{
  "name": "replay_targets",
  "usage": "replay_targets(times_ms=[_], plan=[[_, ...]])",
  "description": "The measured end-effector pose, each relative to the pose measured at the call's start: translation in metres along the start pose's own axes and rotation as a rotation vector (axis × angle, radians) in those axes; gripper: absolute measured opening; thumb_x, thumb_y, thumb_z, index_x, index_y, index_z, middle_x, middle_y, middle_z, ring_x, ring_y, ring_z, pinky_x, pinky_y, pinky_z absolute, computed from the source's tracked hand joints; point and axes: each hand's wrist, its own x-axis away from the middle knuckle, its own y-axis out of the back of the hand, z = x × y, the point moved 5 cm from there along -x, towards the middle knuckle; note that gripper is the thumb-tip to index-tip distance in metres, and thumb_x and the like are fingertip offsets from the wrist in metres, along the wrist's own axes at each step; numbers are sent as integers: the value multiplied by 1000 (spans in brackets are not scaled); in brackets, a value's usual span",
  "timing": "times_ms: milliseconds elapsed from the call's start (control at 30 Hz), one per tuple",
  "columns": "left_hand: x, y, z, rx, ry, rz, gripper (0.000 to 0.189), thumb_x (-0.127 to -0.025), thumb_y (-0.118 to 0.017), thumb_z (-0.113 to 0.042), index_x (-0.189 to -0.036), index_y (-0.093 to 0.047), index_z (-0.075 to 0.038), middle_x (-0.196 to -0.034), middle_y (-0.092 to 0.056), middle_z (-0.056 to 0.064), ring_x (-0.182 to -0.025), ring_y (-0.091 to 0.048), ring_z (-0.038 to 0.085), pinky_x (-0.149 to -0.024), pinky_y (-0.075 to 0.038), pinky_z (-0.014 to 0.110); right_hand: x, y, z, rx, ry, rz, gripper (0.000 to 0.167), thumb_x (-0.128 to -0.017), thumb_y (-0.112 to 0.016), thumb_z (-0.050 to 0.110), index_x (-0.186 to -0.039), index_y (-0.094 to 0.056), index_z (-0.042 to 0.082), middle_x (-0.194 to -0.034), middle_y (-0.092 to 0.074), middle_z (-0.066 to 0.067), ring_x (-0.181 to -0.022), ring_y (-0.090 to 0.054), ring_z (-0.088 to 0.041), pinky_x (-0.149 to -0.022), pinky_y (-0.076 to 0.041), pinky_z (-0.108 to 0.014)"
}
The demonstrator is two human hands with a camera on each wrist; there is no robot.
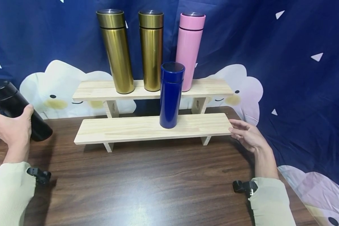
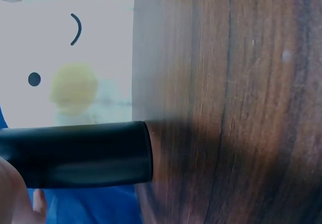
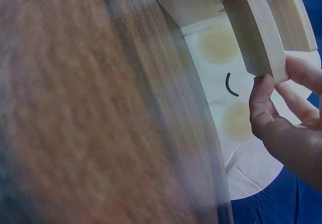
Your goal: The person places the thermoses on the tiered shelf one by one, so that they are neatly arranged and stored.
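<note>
At the left edge of the head view, my left hand (image 1: pixel 12 127) grips a black cylindrical flask (image 1: pixel 15 101), tilted with its lid up and to the left. In the left wrist view the lower end of the black flask (image 2: pixel 95 156) shows over the table's back edge. My right hand (image 1: pixel 251 136) pinches the right end of the lower board of a two-tier wooden shelf (image 1: pixel 124 128), thumb and fingers on either side of the board (image 3: pixel 264 38) in the right wrist view. A blue flask (image 1: pixel 170 97) stands upright on that lower board, right of its middle.
Two gold flasks (image 1: pixel 118 59) (image 1: pixel 151 56) and a pink flask (image 1: pixel 189 53) stand upright on the upper board (image 1: pixel 90 89). The shelf is on a dark wooden table (image 1: pixel 147 179). Behind hangs a blue cloth (image 1: pixel 285 78) with cloud faces.
</note>
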Motion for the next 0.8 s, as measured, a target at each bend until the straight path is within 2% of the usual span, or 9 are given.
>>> replay_targets(times_ms=[200, 400, 633, 800], plan=[[-7, -3, 8, 2, 63, 27, 96, -79, -70, -55, -158, -23, -28, -159, -30, -3, -147, -23, 13, -117, -10, 23, 0, 0, 0, 11, -3, -5, 30, -95, -64, -5, -119, -64, 12, -105, -67, 0, -88, -66, -10, -75, -53, -22], [-1, -2, 7, 5, 127, 61, 90, -80, -71, -53, -155, -27, -28, -156, -34, -4, -143, -28, 12, -115, -17, 24, 0, 0, -2, 28, -8, -6, 31, -95, -64, -5, -121, -62, 11, -106, -66, 0, -89, -66, -9, -76, -53, -22], [0, -5, 3, 1, 119, 121, 98, -85, -68, -50, -161, -9, -30, -164, -21, -3, -150, -18, 13, -119, -10, 24, 2, 1, -2, 20, -2, -16, 30, -94, -64, -7, -118, -66, 12, -105, -66, 0, -88, -66, -10, -76, -53, -22], [-4, -7, 6, 3, 130, 125, 95, -88, -63, -50, -162, -6, -31, -166, -12, -9, -151, -10, 10, -119, -6, 24, 1, 0, 1, 30, 2, -9, 31, -94, -65, -6, -121, -65, 11, -106, -67, 0, -89, -67, -9, -75, -53, -22]])
